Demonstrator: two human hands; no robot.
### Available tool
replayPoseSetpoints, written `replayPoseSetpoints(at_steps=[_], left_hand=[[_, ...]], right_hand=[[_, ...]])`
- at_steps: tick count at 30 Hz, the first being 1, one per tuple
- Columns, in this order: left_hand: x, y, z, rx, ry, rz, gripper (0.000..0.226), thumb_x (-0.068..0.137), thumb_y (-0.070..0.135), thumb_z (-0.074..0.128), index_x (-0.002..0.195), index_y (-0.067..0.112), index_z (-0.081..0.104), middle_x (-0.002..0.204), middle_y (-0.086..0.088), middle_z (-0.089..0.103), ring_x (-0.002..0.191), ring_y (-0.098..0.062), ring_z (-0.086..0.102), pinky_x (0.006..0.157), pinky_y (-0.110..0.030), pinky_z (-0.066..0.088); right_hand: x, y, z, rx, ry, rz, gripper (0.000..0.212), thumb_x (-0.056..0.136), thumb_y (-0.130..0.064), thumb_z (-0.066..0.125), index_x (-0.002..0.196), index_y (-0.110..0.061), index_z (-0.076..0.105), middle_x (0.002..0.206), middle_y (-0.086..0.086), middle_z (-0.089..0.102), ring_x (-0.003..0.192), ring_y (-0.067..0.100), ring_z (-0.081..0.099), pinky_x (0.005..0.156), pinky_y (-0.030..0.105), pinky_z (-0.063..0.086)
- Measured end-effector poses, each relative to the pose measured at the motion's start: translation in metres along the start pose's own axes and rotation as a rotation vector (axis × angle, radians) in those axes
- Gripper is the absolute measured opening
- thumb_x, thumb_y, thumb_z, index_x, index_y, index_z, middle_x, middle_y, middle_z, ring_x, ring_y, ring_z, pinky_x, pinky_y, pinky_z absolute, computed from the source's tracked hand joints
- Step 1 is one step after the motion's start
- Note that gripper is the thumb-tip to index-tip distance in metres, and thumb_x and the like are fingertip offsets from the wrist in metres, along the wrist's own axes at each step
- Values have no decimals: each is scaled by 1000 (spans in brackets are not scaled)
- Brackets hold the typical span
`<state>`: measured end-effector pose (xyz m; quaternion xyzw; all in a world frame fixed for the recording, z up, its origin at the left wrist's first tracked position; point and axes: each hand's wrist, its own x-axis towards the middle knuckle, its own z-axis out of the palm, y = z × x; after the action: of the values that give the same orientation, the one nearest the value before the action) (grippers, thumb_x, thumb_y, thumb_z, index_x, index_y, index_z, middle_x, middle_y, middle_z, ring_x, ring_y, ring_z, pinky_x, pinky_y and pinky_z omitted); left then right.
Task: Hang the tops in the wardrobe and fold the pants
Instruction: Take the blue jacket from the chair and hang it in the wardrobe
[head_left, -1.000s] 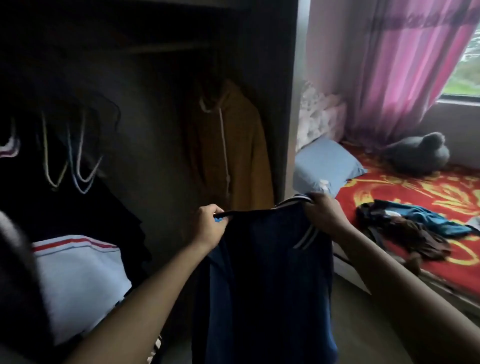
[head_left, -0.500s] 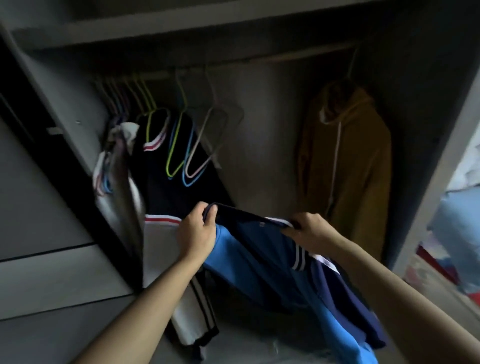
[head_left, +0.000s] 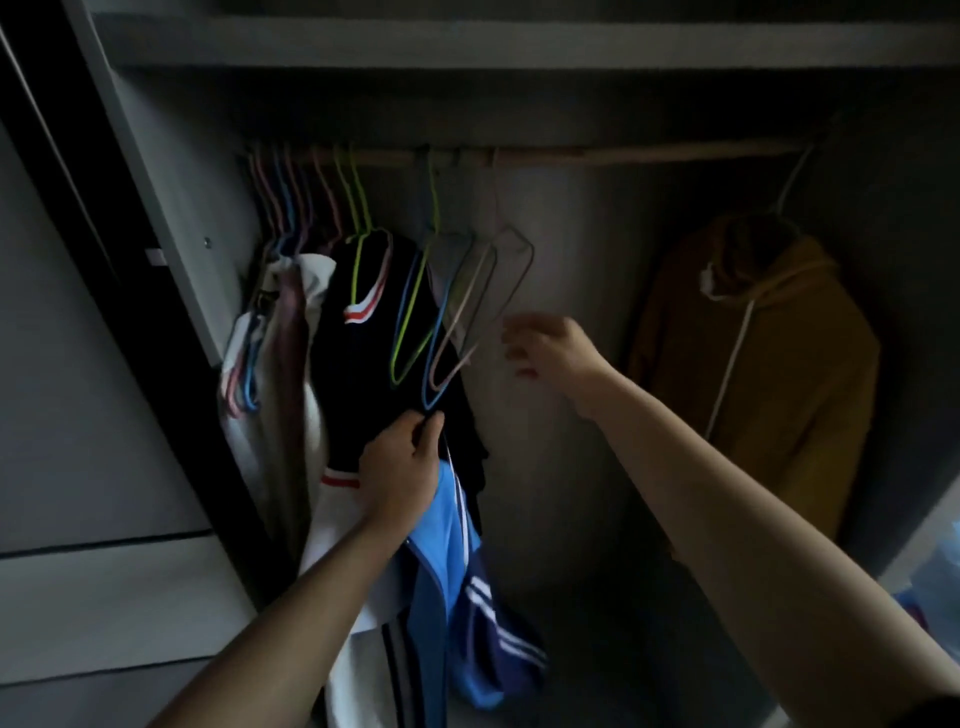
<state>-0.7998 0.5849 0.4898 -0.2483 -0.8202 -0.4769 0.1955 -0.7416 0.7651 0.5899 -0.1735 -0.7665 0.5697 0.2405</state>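
The blue top (head_left: 441, 566) hung limp from the left hand (head_left: 400, 465), whose fingers were curled round its collar, low in the wardrobe (head_left: 171, 208) and against the clothes on the rail (head_left: 623, 155). It looked like soft, light cloth that would sag and slip, so it was best held at the collar or shoulders while a hanger went in through the neck. The right hand (head_left: 550, 348) was up beside the hangers (head_left: 467, 312), fingers half open and blurred; it seemed to hold nothing. Those hangers hung bunched and overlapping, so lifting one could snag its neighbours. A dark top (head_left: 358, 364) hung just left of them, touching the blue top, and a hoodie (head_left: 758, 374) hung well to the right.
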Motion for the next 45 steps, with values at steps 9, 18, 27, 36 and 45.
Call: replayPoseSetpoints(at_steps=[9,18,27,36,45], left_hand=[[20,-16,5,-79,-99,36,41,98,28,56,64,5,48,54,-4,49,57,-25,51,60,-39,39],[19,-11,25,-82,-136,68,43,95,28,60,58,14,44,49,4,44,51,-15,47,55,-32,32],[-9,6,64,-57,-258,126,32,92,35,64,73,10,68,60,-3,64,59,-23,62,55,-35,44],[-25,35,112,25,-440,154,35,90,44,63,75,14,70,58,-3,62,59,-23,62,56,-35,45],[-34,94,139,-367,-546,204,27,83,44,69,73,20,72,58,3,66,53,-4,57,53,-29,47]], right_hand=[[61,-25,63,-19,50,33,13,90,-23,64,79,-15,63,80,9,62,75,21,59,60,30,41],[39,0,-7,81,340,-61,25,95,-33,43,113,-30,61,98,-3,61,87,17,58,78,39,52],[-64,114,-82,-146,455,-98,10,89,-24,60,99,-26,56,82,-1,63,65,5,61,55,29,53],[-129,173,-117,-339,323,277,24,85,-48,68,100,-29,62,98,-1,70,89,20,65,78,37,54],[-146,201,-86,-507,113,412,48,68,-65,76,88,-22,67,76,-7,66,67,11,61,55,28,45]])
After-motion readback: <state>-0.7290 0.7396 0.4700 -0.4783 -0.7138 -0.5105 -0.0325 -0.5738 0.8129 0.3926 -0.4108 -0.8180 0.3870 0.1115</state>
